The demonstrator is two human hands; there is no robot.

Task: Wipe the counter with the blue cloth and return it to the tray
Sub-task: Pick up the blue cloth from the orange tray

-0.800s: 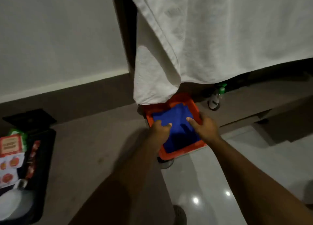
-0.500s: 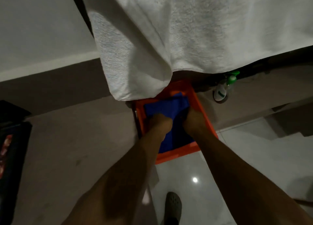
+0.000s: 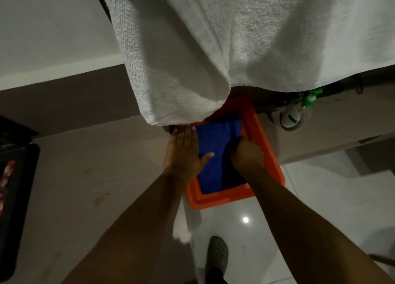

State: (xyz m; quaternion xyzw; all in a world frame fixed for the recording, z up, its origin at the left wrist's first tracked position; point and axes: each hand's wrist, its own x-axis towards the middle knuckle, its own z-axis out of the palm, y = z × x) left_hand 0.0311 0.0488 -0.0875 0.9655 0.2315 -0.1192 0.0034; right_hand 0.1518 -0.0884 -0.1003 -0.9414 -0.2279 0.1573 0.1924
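We are pressing our flat left hand (image 3: 184, 153) and fisted right hand (image 3: 248, 154) on the cloth (image 3: 215, 149), a hanging towel (image 3: 213, 48) hiding the tray's (image 3: 267, 155) far end.

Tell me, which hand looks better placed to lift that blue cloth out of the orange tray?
Probably the right hand: its fingers are curled down onto the blue cloth inside the orange tray, though a firm grip isn't clear. The left hand lies flat and open over the tray's left rim.

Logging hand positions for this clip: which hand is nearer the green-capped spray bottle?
Right. The right hand is curled on the blue cloth near the bottle; the left hand lies flat, farther away.
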